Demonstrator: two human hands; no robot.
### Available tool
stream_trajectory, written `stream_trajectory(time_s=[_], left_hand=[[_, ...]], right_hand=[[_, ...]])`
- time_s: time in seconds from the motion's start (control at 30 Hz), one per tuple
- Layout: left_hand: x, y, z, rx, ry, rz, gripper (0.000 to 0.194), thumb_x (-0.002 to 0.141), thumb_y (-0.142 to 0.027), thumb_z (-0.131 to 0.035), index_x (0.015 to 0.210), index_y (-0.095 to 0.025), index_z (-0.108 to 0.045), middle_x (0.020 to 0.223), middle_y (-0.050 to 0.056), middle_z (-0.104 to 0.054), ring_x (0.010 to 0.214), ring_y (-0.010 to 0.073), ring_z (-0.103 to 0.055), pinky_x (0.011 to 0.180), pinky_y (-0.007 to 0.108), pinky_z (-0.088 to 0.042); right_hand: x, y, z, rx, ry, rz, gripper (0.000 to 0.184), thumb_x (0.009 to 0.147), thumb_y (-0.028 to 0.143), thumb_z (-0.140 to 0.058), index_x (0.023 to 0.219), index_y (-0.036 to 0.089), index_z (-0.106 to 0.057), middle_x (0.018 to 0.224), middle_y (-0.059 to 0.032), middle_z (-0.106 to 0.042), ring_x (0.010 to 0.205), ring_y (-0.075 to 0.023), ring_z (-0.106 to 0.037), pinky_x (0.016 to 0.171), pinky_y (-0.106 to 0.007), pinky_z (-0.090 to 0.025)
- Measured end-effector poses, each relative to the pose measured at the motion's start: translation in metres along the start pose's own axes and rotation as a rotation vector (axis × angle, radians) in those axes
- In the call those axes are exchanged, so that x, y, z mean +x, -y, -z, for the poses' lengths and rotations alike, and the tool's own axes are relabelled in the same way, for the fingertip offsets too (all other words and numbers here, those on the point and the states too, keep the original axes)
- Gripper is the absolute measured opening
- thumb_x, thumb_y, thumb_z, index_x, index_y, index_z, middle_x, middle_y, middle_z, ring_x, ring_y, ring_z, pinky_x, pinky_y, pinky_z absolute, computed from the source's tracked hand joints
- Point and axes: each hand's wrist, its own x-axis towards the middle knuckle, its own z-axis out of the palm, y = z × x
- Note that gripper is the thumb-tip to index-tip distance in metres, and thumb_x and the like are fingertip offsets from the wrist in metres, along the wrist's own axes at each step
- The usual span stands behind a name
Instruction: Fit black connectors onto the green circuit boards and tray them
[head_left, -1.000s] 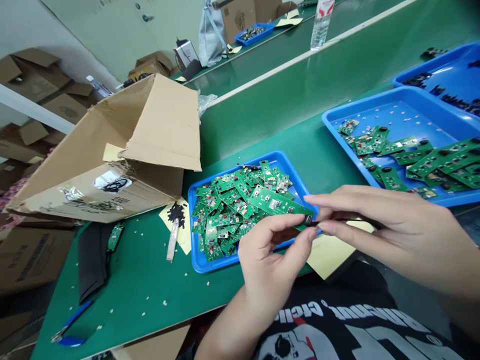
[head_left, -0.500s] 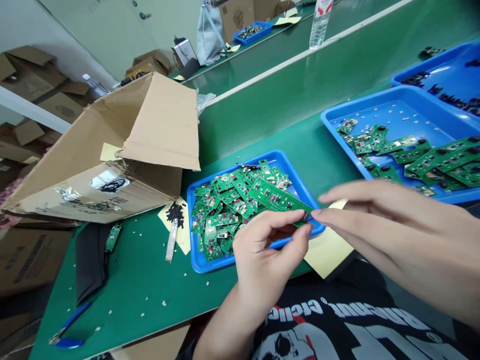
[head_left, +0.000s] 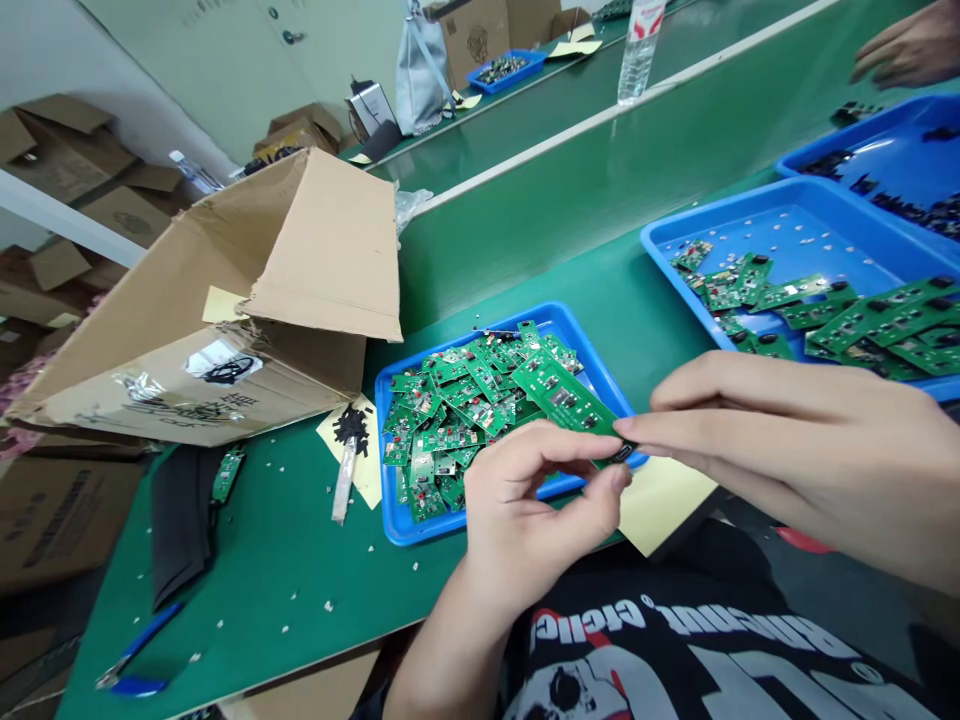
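My left hand pinches one end of a long green circuit board between thumb and forefinger, holding it just above a small blue tray heaped with several similar green boards. My right hand comes in from the right, its fingertips pressed together on a small black part at the same end of the board. Both hands hover over the tray's near right corner.
A tipped open cardboard box lies left of the tray. Yellow paper lies under my hands. Larger blue trays with boards and black parts stand at right. Another person's hand shows at top right. Blue-handled cutters lie near left.
The held board has tilted slightly lower over the tray and my right fingertips have closed tighter onto its end. Another person's hand has come into view at top right.
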Motion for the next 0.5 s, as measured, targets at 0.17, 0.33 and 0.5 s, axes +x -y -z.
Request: stream_trajectory(time_s=[0.17, 0.33, 0.5], left_hand=[[0.007, -0.003, 0.008, -0.056, 0.188, -0.041, 0.019, 0.081, -0.006, -0.086, 0.092, -0.020, -0.080, 0.074, 0.000, -0.077, 0.063, 0.0102, -0.070, 0.061, 0.018, -0.059], [0.009, -0.004, 0.014, -0.142, 0.229, 0.007, 0.024, 0.082, -0.002, -0.081, 0.096, -0.022, -0.079, 0.083, 0.000, -0.078, 0.072, 0.0102, -0.072, 0.068, 0.017, -0.061], [0.013, -0.009, 0.017, -0.307, 0.294, 0.289, 0.024, 0.077, -0.008, -0.091, 0.091, -0.019, -0.075, 0.077, -0.001, -0.074, 0.068, 0.0104, -0.073, 0.064, 0.016, -0.059]], right_hand=[[0.004, -0.013, 0.012, 0.162, 0.098, 0.108, 0.025, 0.113, 0.014, -0.043, 0.110, 0.023, -0.066, 0.102, -0.0003, -0.069, 0.078, -0.0053, -0.067, 0.065, -0.016, -0.053], [0.011, -0.010, 0.010, 0.226, 0.030, 0.101, 0.020, 0.114, 0.017, -0.047, 0.111, 0.021, -0.067, 0.098, 0.0000, -0.072, 0.083, -0.0048, -0.069, 0.076, -0.012, -0.055], [0.001, -0.008, 0.007, 0.112, 0.013, 0.078, 0.024, 0.115, 0.018, -0.042, 0.111, 0.025, -0.064, 0.104, 0.0019, -0.073, 0.084, -0.0061, -0.069, 0.077, -0.016, -0.056]])
